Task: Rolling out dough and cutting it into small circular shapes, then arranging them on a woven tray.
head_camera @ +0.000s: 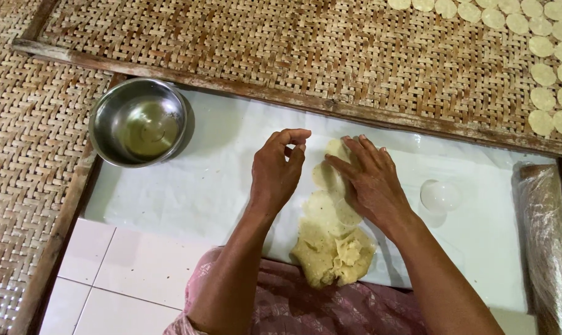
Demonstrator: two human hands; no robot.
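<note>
Risk of tearing the thin dough sheet [330,214] if lifted by flat open right hand [371,183] at 12 o'clock while left hand [276,170], loosely curled and empty, gives no support.

Pale yellow dough sheet [330,217], flattened, ragged-edged, with round cutouts, on the white plastic sheet [188,186].

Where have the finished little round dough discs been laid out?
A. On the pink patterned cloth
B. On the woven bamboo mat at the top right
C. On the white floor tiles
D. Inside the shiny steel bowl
B: the small pale round dough discs lie in rows on the woven bamboo mat at the top right, while the round steel bowl holds no discs.
</note>
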